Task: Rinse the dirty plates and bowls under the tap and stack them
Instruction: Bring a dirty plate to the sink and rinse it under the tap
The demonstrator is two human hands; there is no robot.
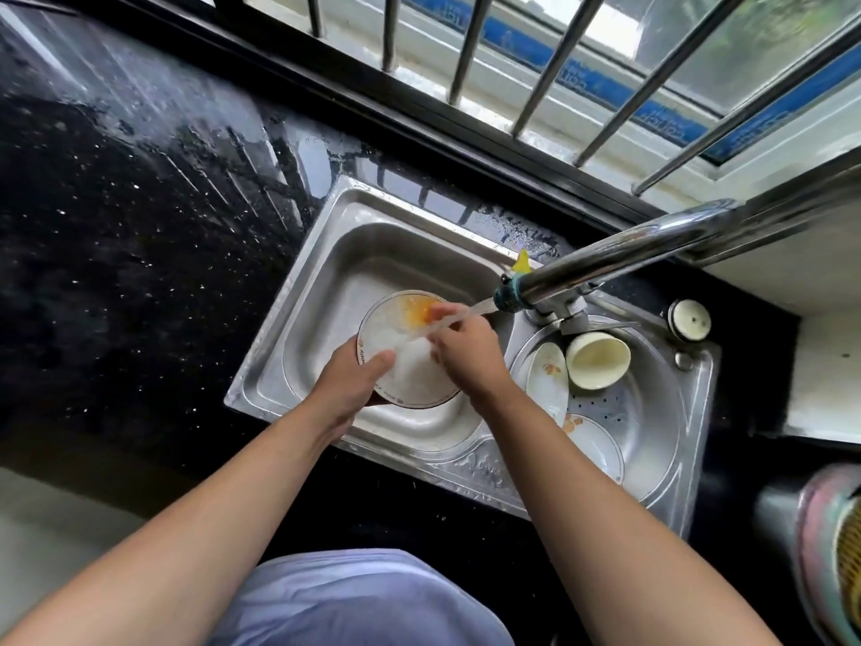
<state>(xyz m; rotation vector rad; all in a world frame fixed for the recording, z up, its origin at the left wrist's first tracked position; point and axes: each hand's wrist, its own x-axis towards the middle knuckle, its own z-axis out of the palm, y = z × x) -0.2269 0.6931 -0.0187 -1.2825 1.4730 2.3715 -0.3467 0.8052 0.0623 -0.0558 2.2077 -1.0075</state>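
Observation:
A white plate [410, 380] with a dark patterned rim and an orange smear at its far edge is held over the left sink basin [354, 254]. My left hand [351, 380] grips its near left rim, thumb on top. My right hand [463, 352] lies on the plate's face, fingers bent toward the smear. Water runs from the chrome tap [605, 254] onto the plate by my right fingers. In the round right basin [652, 412] lean two white plates [550, 380] [594, 445] with orange flower marks and a cream bowl [598, 361] on its side.
Wet black speckled counter [116, 202] stretches left of the sink. A barred window [536, 62] runs behind it. A round white plug or cap [689, 319] sits on the sink's right rim. A pastel-coloured object [829, 552] stands at the right edge.

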